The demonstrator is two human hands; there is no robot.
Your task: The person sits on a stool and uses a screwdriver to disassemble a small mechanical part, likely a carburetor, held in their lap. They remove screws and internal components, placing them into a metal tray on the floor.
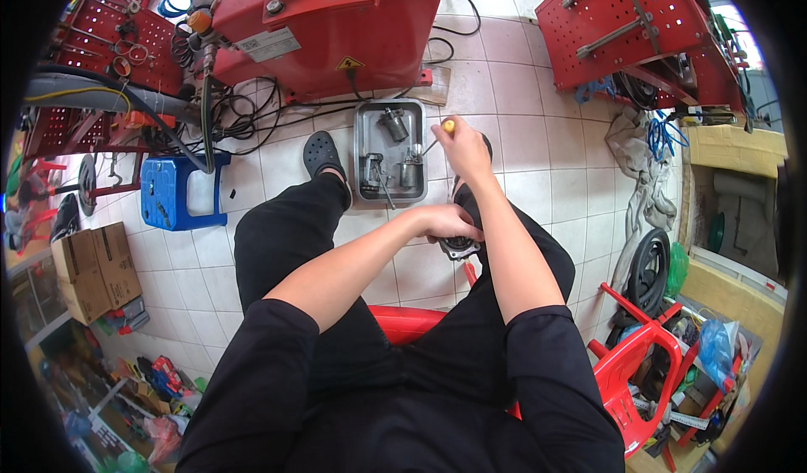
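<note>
My right fingers (443, 137) grip a yellow-handled, thin-shafted tool (449, 126) by the grey metal tray's right edge (424, 120). My left fingers (469, 229) clasp a dark metal part (458, 244).

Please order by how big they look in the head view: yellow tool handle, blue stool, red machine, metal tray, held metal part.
Red machine
Metal tray and blue stool: too alike to rank
Metal part, partly covered by left hand
Yellow tool handle

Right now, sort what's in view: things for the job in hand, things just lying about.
Likely for the job:
metal part, in the left hand
yellow-handled tool, in the right hand
tray holding metal pieces

Apparently lying about:
blue stool
cardboard boxes
red chair, at right
</note>
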